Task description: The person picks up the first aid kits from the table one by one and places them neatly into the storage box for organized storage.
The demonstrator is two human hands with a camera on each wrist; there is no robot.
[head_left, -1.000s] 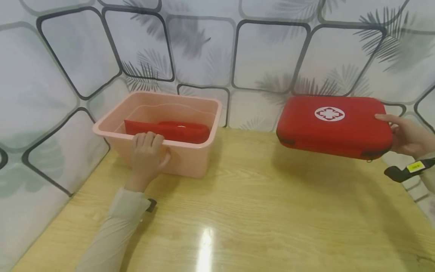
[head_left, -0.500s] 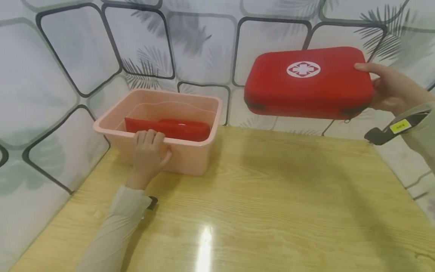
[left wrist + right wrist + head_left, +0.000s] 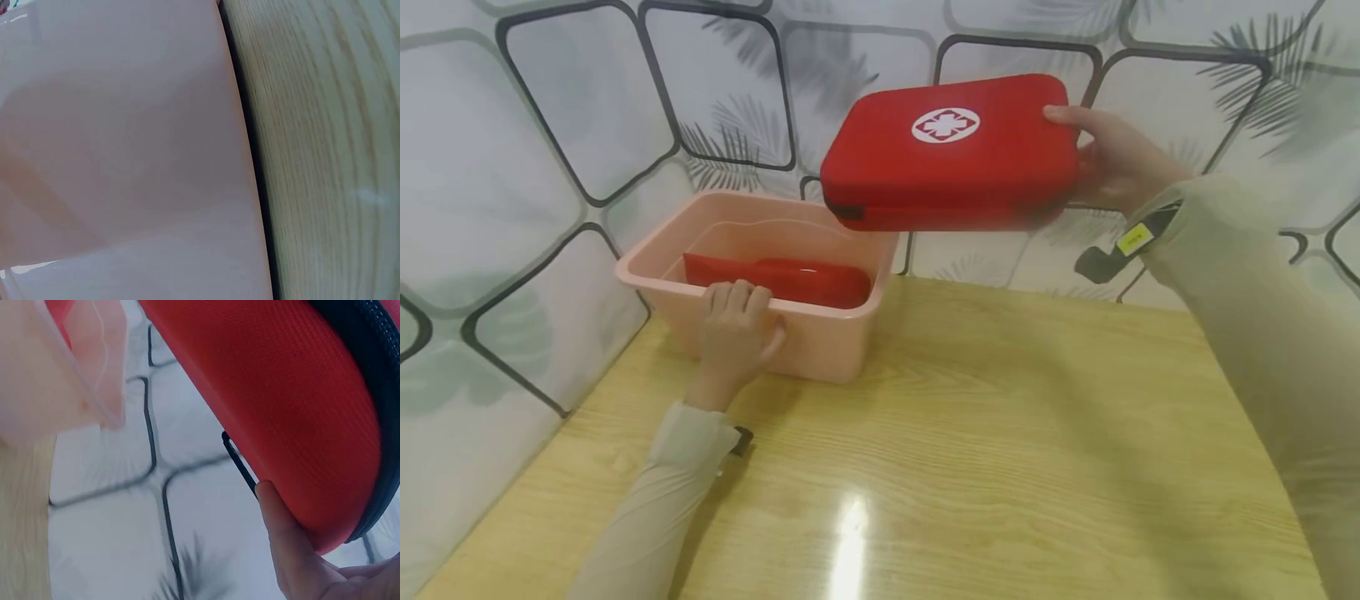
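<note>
My right hand (image 3: 1108, 158) grips the right end of a red first aid case (image 3: 955, 158), thumb on its top face. The case bears a white cross emblem and hangs in the air, overlapping the back right corner of a pink plastic bin (image 3: 805, 350) in the head view. A dark zipper (image 3: 381, 394) runs along its side in the right wrist view. Over the bin's front rim curl the fingers of my left hand (image 3: 733, 337), with the thumb against the outer wall. Inside the bin lies a red item (image 3: 782, 282), partly hidden by the rim.
The bin stands on a wood-grain table (image 3: 970, 450) at the back left. A patterned wall covering (image 3: 617, 100) with dark outlines and leaf shapes rises behind and to the left of the table.
My right hand has lifted the first aid case and carried it leftward, from over the table's right side to beside and above the bin. My left hand has stayed on the rim.
</note>
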